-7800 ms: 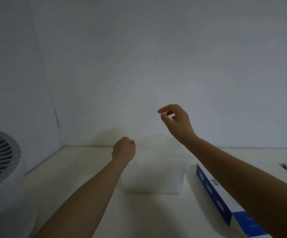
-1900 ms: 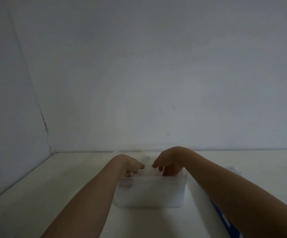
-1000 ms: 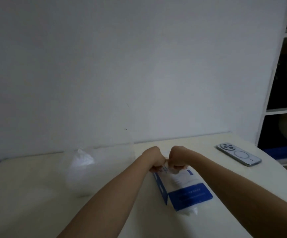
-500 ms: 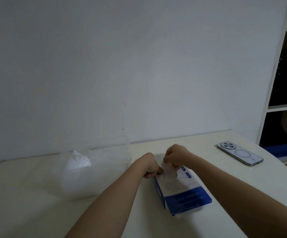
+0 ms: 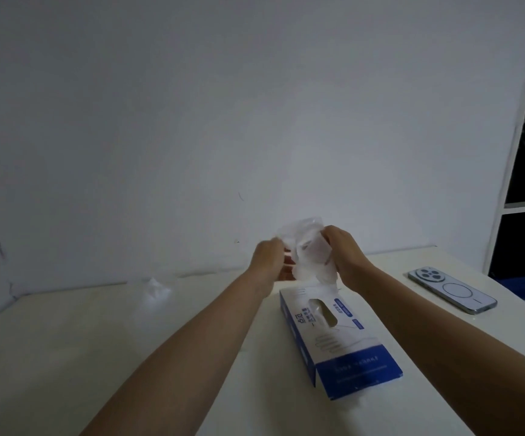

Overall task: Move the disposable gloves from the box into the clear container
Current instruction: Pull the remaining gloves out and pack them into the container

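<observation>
**A bunch of gloves held just above the box, both hands on it**

The pale table point(image 5: 66, 357) carries everything, and a shelf unit point(image 5: 519, 152) stands at its 3 o'clock side. The blue-and-white box point(image 5: 342, 347) lies flat toward 5 o'clock, slot upward so gloves pull straight out. The clear container point(image 5: 157, 292), its walls almost invisible, sits at about 9 o'clock from the box and well apart, with a pale crumple showing in it. A phone point(image 5: 451, 292) lies at the box's 2 o'clock, out of the way. Over the box's far end, the left hand point(image 5: 267, 259) and right hand point(image 5: 344, 253) each curl their fingers into one translucent bunch of gloves point(image 5: 309, 259). They are probably gathering the loose film so nothing trails on the carry toward 9 o'clock.
</observation>
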Demonstrator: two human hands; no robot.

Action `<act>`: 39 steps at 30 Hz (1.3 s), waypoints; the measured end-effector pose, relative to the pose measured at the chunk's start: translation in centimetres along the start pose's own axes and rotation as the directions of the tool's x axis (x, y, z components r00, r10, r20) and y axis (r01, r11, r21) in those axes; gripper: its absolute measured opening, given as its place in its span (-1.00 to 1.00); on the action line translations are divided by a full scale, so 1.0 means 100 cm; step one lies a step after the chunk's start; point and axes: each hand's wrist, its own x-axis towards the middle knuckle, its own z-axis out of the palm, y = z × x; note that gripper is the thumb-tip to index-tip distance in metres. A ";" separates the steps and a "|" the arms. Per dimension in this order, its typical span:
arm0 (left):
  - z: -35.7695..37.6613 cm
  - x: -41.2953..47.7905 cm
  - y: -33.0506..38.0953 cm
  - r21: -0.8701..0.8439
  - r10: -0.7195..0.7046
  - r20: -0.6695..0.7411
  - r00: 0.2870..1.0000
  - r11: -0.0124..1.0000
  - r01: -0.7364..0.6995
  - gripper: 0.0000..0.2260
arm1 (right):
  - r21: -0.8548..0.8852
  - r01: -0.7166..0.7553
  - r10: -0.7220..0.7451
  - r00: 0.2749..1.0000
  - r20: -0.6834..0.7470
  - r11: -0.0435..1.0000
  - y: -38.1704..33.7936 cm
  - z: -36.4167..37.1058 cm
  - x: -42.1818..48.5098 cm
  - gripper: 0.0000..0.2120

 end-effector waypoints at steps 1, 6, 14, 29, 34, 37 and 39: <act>-0.006 -0.001 0.008 -0.065 0.021 -0.010 1.000 0.998 -0.021 -0.68 | 0.005 0.015 -0.015 1.000 -0.002 1.000 -0.002 0.003 -0.001 -0.84; -0.044 -0.001 0.026 -0.092 0.030 -0.007 1.000 0.995 -0.031 -0.83 | 0.022 0.012 -0.013 1.000 0.025 1.000 -0.009 0.025 -0.002 -0.74; -0.104 -0.002 0.012 0.052 0.137 -0.210 0.968 0.990 -0.129 -0.84 | 0.118 -0.025 -0.011 0.955 0.295 0.993 -0.024 0.085 -0.010 -0.65; -0.211 -0.005 -0.023 0.551 0.290 -0.399 0.870 0.834 -0.025 -0.73 | -0.073 -0.068 0.084 0.962 0.260 0.995 -0.042 0.149 0.001 -0.78; -0.220 0.000 -0.034 0.524 0.162 -0.367 0.916 0.850 0.060 -0.79 | -0.173 0.142 -0.134 0.989 0.057 0.975 -0.044 0.153 0.015 -0.59; -0.218 0.007 -0.040 0.513 0.115 -0.335 0.935 0.855 0.078 -0.81 | -0.209 0.470 -0.470 0.881 0.053 0.858 -0.056 0.164 0.004 -0.78; -0.215 0.014 -0.041 0.560 0.100 -0.300 0.949 0.823 0.090 -0.74 | -0.236 0.466 -0.386 0.867 0.316 0.853 -0.061 0.177 -0.003 -0.86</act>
